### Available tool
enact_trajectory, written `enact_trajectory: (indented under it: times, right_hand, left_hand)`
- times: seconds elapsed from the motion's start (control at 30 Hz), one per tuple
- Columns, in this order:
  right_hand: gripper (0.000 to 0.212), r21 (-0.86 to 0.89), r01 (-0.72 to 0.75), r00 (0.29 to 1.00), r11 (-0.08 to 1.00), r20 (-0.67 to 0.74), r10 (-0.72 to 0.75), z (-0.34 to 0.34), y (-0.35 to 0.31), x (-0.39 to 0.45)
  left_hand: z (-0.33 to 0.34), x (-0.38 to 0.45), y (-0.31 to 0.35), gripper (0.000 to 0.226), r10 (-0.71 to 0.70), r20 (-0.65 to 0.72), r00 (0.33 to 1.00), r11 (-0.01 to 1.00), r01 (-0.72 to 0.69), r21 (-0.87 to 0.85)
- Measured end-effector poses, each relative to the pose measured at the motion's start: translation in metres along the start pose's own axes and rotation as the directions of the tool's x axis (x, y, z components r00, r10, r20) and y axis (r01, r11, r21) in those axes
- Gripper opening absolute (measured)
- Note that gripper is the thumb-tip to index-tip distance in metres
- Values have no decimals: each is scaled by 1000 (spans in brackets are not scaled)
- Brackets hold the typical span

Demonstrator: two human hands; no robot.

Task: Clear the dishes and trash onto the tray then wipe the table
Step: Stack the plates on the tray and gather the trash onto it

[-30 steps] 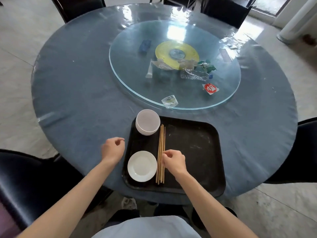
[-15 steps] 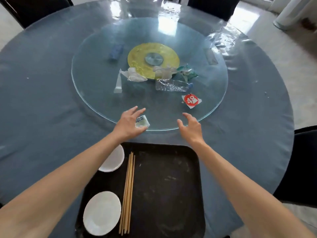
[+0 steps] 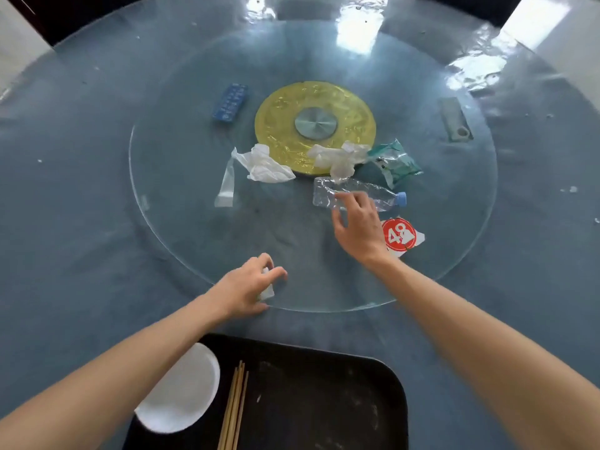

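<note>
Trash collection: the left hand [image 3: 248,285] is pinching a small packet [image 3: 268,291] at the glass turntable's [image 3: 156,177] near rim, while the right hand [image 3: 357,227], fingers loosely spread, is touching the crushed bottle [image 3: 383,193]. Gripping the bottle mid-body should be preventing rolling before transfer to the tray [image 3: 324,401].

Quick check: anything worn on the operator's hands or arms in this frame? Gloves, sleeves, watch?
Nothing visible. The left hand and right hand are bare, no gloves or rings. Both forearms are uncovered up to the frame edge: no sleeves, watch, bands or markings.
</note>
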State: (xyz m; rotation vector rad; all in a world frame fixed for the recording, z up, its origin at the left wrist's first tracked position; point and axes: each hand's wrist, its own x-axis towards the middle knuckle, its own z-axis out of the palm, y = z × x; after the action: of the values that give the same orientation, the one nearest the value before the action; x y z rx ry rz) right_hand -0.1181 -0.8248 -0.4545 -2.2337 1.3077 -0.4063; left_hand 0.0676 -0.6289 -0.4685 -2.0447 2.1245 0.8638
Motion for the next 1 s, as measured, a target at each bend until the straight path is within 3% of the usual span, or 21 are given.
enact_trajectory:
  times: [0.07,0.1,0.2,0.27,0.4,0.57,0.67,0.83,1.0]
  right_hand:
    - [35,-5,33,998,999,-44,-33,-1,-4,29]
    - [36,-14,39,997,999,-69,-40,-2,-6,45]
    - [48,-73,2,995,997,-98,-9,-5,-7,88]
    - [58,-122,-74,995,990,-74,66,-4,-5,110]
    - [67,-251,-122,988,960,62,142,4,9,139]
    - [57,-321,-126,977,939,124,173,23,27,156]
    - [46,-285,-123,984,951,92,155,28,29,162]
    - [35,-213,-125,989,969,56,140,31,27,160]
    - [31,-177,-83,995,981,33,90,24,22,142]
  left_hand:
    - [-30,21,-19,54,38,150,988,997,-27,-75]
    - [-45,32,-30,49,40,158,987,996,-27,-81]
    - [-85,67,-66,38,-28,-112,993,988,11,-152]
    - [-103,90,-91,37,-134,-298,945,980,81,-183]
    - [-106,121,-127,51,-229,-425,875,971,177,-159]
    - [-82,136,-132,70,-160,-453,877,984,177,-6]
    - [-77,149,-129,60,-184,-493,850,967,246,63]
    - [-76,162,-110,27,-249,-579,777,963,261,-65]
    - [-84,154,-107,24,-309,-504,807,949,227,-219]
